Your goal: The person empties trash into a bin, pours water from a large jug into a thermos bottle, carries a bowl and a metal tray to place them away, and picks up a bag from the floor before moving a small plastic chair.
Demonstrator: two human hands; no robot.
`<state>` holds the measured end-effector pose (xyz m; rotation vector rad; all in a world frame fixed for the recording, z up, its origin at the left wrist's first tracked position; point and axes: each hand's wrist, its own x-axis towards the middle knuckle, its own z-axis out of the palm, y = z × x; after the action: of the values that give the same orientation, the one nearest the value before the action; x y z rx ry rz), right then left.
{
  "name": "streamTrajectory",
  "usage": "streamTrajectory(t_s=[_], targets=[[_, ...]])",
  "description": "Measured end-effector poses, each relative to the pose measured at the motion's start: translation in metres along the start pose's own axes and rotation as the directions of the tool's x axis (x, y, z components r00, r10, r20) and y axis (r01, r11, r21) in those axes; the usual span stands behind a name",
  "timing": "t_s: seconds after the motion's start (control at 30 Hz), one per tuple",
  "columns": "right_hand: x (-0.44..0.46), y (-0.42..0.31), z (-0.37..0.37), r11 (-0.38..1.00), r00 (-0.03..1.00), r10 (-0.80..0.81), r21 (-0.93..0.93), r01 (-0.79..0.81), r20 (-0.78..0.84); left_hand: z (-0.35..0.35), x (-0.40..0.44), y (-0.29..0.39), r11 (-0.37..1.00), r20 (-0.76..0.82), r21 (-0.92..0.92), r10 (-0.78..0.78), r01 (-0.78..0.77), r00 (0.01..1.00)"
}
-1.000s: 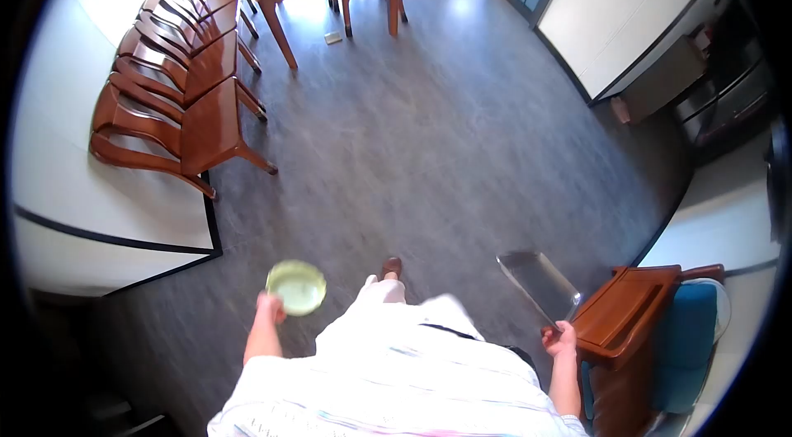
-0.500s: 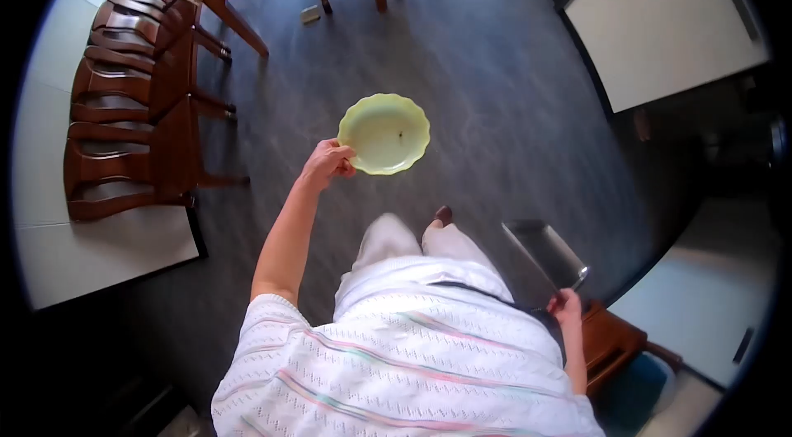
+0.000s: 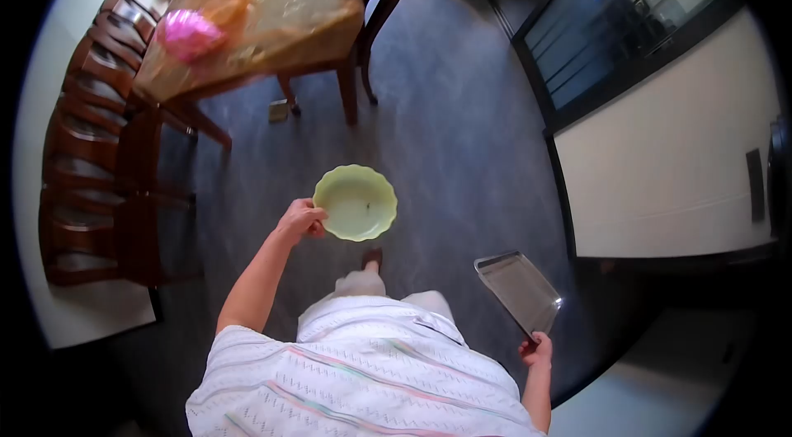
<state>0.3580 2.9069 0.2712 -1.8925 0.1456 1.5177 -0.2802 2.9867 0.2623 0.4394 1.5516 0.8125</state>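
Carrying step, apparently. Left hand [image 3: 304,218] grips the rim of a pale-green, scalloped round bowl [image 3: 351,198], mid-frame, material unclear; right hand [image 3: 536,348] grasps the lower end of a silvery rectangular metal tray [image 3: 520,288], lower right. Next move likely calls for firm rim grips. Dark speck [image 3: 368,207] in bowl unidentifiable; glossy pink bundle [image 3: 190,35] on brown wooden bench [image 3: 305,25], upper left, blurred; bench's far end cut off.

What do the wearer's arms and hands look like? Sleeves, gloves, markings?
Left hand and right hand ungloved, forearms bare, no markings discernible. Left sleeve short and white, part of a patterned white top with pink and green stripes. Right sleeve's length unclear.
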Motion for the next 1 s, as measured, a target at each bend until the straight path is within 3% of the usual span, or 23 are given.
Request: streamTrajectory(t_s=[0.13,0.23,0.3,0.4,0.47,0.6,0.77,1.0], targets=[[0.03,-0.088,0.077,0.999,0.998,-0.03,0.046,0.028,0.047,0.029,0.084,0.157,0.979,0.073,-0.025,0.205,-0.204,0.976],[0.058,-0.152,0.124,0.998,1.0,-0.014,-0.055,0.014,0.001,0.053,0.126,0.244,0.952,0.113,-0.081,0.302,-0.294,0.947],[0.096,-0.205,0.158,0.997,1.0,0.011,-0.071,-0.012,-0.012,0.064,0.153,0.296,0.926,0.087,-0.133,0.367,-0.354,0.926],[0.128,-0.305,0.239,0.969,0.999,-0.009,-0.247,0.017,0.034,0.058,0.177,0.363,0.839,0.028,-0.279,0.493,-0.467,0.869],[0.159,-0.375,0.302,0.946,0.997,0.003,-0.323,0.023,0.081,0.053,0.197,0.396,0.771,-0.084,-0.346,0.542,-0.535,0.836],[0.192,-0.49,0.454,0.875,0.99,0.034,-0.482,0.036,0.137,0.034,0.201,0.451,0.62,-0.33,-0.481,0.528,-0.62,0.783],[0.224,-0.596,0.638,0.819,0.954,0.031,-0.555,0.146,0.297,-0.024,0.263,0.522,0.52,-0.559,-0.394,0.519,-0.758,0.647],[0.248,-0.7,0.821,0.842,0.912,0.104,-0.523,0.131,0.396,-0.077,0.389,0.724,0.554,-0.567,-0.291,0.556,-0.78,0.607]])
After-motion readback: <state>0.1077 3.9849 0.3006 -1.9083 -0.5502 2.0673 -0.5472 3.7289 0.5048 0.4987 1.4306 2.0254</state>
